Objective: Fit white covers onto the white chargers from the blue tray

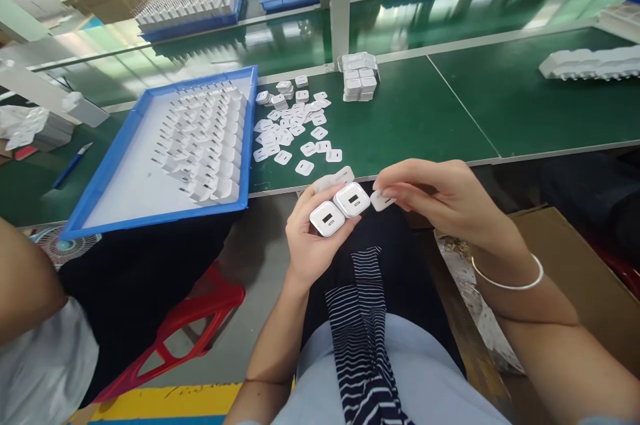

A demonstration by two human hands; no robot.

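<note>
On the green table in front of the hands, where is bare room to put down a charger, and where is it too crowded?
Bare green mat lies right of the loose white caps, in front of the small stack of chargers, up to the seam line. Right of that seam it is bare too, before the white row. Crowded: the blue tray and the cap scatter beside it.

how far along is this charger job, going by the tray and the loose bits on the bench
Done: rows of chargers stand in the blue tray, which has bare space near its front. In hand: the left hand holds several charger bodies, and the right hand pinches a small white piece. Left: many loose white pieces on the green bench.
</note>
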